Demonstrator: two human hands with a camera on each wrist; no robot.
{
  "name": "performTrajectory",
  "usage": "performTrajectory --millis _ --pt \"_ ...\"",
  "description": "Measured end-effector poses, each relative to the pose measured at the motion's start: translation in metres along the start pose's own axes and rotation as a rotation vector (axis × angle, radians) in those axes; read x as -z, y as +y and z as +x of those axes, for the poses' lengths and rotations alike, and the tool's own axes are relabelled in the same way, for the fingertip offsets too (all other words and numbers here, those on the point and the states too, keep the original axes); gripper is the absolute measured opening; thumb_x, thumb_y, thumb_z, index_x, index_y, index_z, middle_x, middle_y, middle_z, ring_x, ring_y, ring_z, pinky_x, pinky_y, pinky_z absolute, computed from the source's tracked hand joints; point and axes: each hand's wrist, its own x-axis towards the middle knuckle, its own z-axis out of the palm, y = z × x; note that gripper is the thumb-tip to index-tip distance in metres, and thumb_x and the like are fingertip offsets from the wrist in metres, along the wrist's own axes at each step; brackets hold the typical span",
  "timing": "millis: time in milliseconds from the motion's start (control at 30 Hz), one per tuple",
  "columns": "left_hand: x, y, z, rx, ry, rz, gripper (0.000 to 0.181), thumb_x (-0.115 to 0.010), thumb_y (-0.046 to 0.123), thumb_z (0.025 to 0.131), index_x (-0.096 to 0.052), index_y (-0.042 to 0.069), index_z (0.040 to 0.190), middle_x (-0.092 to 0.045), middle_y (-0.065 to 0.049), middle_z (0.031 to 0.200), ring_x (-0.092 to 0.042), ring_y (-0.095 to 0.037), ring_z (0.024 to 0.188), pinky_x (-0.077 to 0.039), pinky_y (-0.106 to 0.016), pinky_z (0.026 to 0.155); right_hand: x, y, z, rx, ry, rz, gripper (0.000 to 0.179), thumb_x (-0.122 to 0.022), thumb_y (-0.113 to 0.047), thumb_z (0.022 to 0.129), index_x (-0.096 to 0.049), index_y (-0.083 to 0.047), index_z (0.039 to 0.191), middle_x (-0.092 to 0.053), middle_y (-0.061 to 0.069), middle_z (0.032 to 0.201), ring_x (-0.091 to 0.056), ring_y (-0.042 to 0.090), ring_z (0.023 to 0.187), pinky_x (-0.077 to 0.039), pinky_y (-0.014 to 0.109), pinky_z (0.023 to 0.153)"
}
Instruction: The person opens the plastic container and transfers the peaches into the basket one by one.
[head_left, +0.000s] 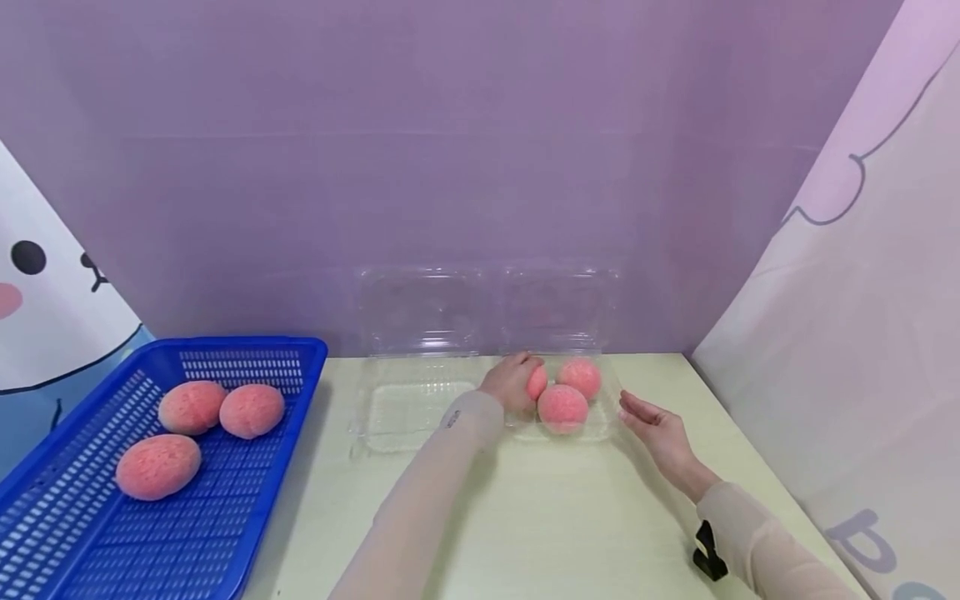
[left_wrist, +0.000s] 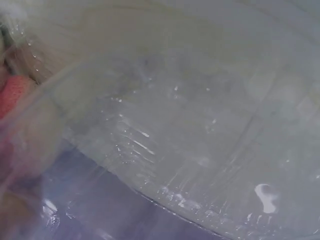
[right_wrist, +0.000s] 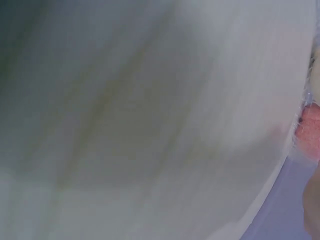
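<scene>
1. Position: the held peach (head_left: 536,383) sits at the left side of the right box (head_left: 600,428), beside the rear peach (head_left: 579,377) and the front peach (head_left: 563,408).
2. Left hand (head_left: 510,383): fingers curl over the held peach and grip it.
3. Right hand (head_left: 662,437): fingers extend close together just beside the right box, holding nothing. The clear wall is faint, so fingertip contact cannot be confirmed.
4. Caution, rolling: the 3 peaches are round and lie close together. A sideways push from the held peach could drive the front peach over the low wall onto the table (head_left: 570,517).
5. Caution, shifting: the boxes look thin and light. A sleeve dragging on the left box (head_left: 420,417), which the left forearm crosses, could slide it out of line.
6. Caution, lids: the right lid (head_left: 558,308) and left lid (head_left: 420,308) stand raised at the rear. A knock from the left hand could tip either forward.
7. Appearance: the peaches are pink, rounded and matt, with a fuzzy-looking surface and paler patches. The 3 peaches in the blue basket (head_left: 318,354) match; the nearest looks longer and more oval.
</scene>
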Motion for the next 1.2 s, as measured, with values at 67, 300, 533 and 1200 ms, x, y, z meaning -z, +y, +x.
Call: performTrajectory --millis 67,300,533,1200 --pt "0.0004 0.0007 0.0008 -0.004 -0.001 0.03 0.084 -0.077 0.028 0.066 -0.037 0.018 0.14 -0.035 -0.003 0.145 -0.032 -0.022 0.134 -0.03 -0.038 0.109 0.0001 -0.0002 -0.0004 0.001 0.004 -0.004 0.054 -0.06 -0.017 0.089 -0.039 0.005 0.134 -0.038 0.02 0.134 -0.052 -0.017 0.097 -0.044 0.007 0.083" --pt "-0.0005 0.0016 0.0018 0.019 0.005 0.109 0.081 -0.077 0.025 0.065 -0.04 0.018 0.137 -0.043 -0.004 0.138 -0.04 -0.022 0.128 -0.035 -0.035 0.106 0.0006 -0.001 -0.0018 0.01 -0.015 -0.023 0.058 -0.063 -0.023 0.086 -0.041 0.003 0.134 -0.041 0.018 0.132 -0.053 -0.015 0.098 -0.044 0.008 0.084" --pt "-0.0026 0.0034 0.0044 0.037 -0.01 0.112 0.083 -0.079 0.028 0.064 -0.039 0.019 0.137 -0.044 -0.005 0.137 -0.043 -0.022 0.126 -0.039 -0.037 0.102 0.0037 -0.002 -0.003 0.008 -0.037 -0.027 0.058 -0.063 -0.022 0.086 -0.04 0.003 0.134 -0.04 0.018 0.133 -0.053 -0.014 0.099 -0.045 0.008 0.083" --pt "-0.0057 -0.0001 0.0059 0.006 0.011 0.088 0.087 -0.08 0.022 0.061 -0.038 0.019 0.137 -0.043 -0.004 0.136 -0.041 -0.023 0.126 -0.038 -0.038 0.103 0.0009 -0.0004 -0.0012 -0.008 -0.079 -0.028 0.07 -0.07 -0.016 0.08 -0.035 0.002 0.138 -0.034 0.017 0.141 -0.04 0.029 0.124 -0.046 0.012 0.085"
